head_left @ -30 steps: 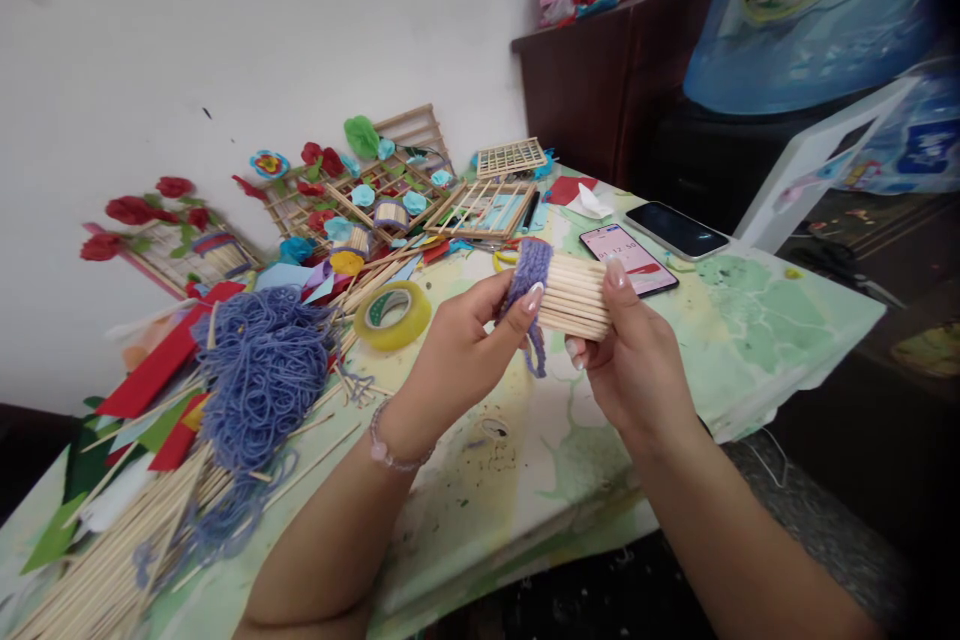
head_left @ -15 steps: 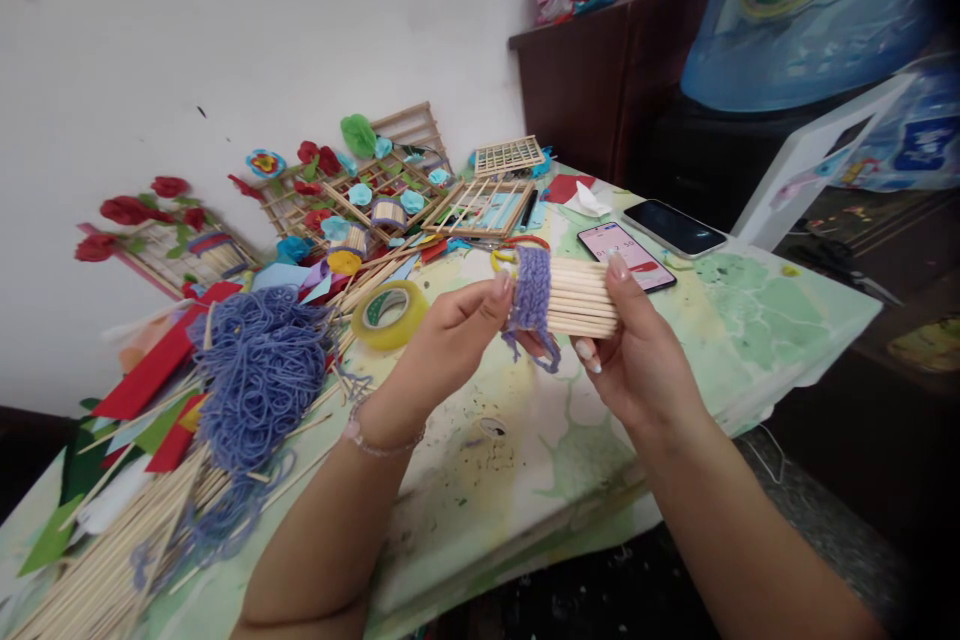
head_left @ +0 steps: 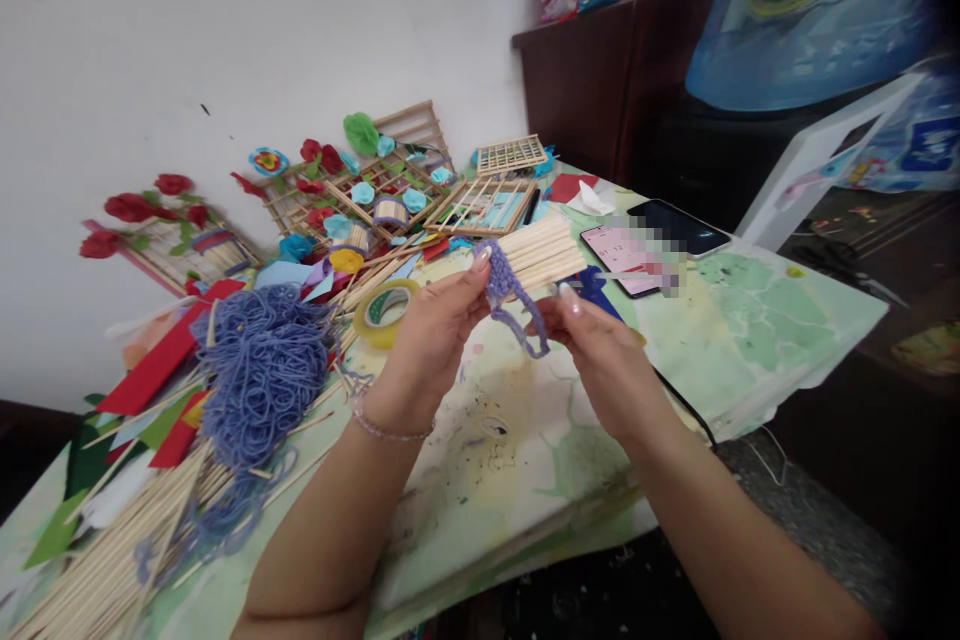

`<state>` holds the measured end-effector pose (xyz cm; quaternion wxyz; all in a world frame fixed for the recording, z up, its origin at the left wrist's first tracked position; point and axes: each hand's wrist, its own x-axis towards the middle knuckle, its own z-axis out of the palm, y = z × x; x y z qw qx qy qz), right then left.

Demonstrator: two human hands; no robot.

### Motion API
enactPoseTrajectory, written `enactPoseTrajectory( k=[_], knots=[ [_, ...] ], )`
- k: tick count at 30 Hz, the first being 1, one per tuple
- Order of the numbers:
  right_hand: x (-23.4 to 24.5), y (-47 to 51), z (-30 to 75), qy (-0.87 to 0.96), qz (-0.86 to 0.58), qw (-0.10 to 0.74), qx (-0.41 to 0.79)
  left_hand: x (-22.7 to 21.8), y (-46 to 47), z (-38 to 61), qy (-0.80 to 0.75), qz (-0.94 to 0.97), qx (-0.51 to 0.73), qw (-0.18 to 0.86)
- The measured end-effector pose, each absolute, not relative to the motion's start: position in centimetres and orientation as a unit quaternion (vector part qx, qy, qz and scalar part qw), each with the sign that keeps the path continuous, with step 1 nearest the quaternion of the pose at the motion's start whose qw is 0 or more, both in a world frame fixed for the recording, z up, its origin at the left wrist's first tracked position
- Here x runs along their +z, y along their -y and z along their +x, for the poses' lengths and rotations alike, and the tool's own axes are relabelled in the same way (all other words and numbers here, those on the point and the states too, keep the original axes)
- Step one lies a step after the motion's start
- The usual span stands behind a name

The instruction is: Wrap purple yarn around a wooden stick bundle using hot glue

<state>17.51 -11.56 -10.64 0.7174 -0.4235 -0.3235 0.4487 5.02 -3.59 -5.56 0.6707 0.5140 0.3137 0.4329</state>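
Observation:
A flat row of light wooden sticks (head_left: 544, 250) rests in my left hand (head_left: 442, 325), which grips its left end. Purple yarn (head_left: 504, 275) is woven across that end, and a loose loop of it hangs below. My right hand (head_left: 592, 340) is closed, thumb against fingers, at the hanging yarn loop; the fingertips are partly hidden. Just behind this hand shows a blue tool that looks like a glue gun (head_left: 600, 295), partly covered, with a black cord running off to the right.
A heap of purple yarn (head_left: 262, 370), a roll of tape (head_left: 386, 310) and many loose sticks (head_left: 112, 550) lie on the left. Stick frames with paper flowers (head_left: 300, 185) lean along the wall. Two phones (head_left: 682, 225) lie behind my right hand.
My right hand has let go of the sticks' right end and moved down and left to the yarn loop. The sticks now tilt up to the right. The blue tool has come into view.

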Motion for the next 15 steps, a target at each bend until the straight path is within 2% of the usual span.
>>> enactPoseTrajectory(
  k=[4, 15],
  knots=[
    [-10.7, 11.7, 16.9, 0.364, -0.430, 0.724, 0.398, -5.9, 3.8, 5.4, -0.312, 0.499, 0.447, 0.674],
    [-11.2, 10.9, 16.3, 0.403, -0.428, 0.667, 0.459, -6.3, 4.3, 5.8, -0.295, 0.452, 0.472, 0.697]
  ],
)
